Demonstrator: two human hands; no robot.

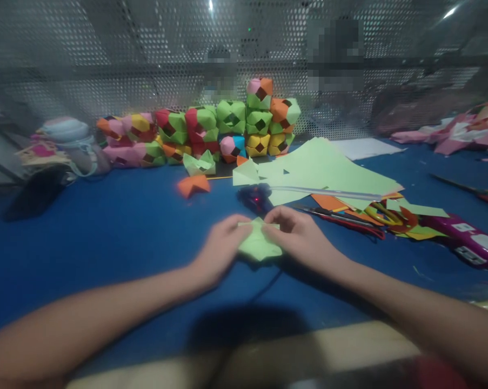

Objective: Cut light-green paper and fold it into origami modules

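Observation:
A small folded piece of light green paper [260, 246] is held between both hands, just above the blue table [146, 216]. My left hand [226, 243] pinches its left side, with the thumb on top. On its right side my right hand [298, 235] grips it between thumb and curled fingers. The paper has a pointed tip at the top and creases across its face. Its underside is hidden, and the fingertips behind it are partly out of sight.
Stacked colourful paper balls [203, 127] stand at the back. An orange folded piece [194, 186] lies left of centre, green sheets [320, 167] behind the hands. Scissors [336, 216], a glue gun [255, 197] and a purple packet [466, 240] are nearby. A bottle [71, 140] stands back left.

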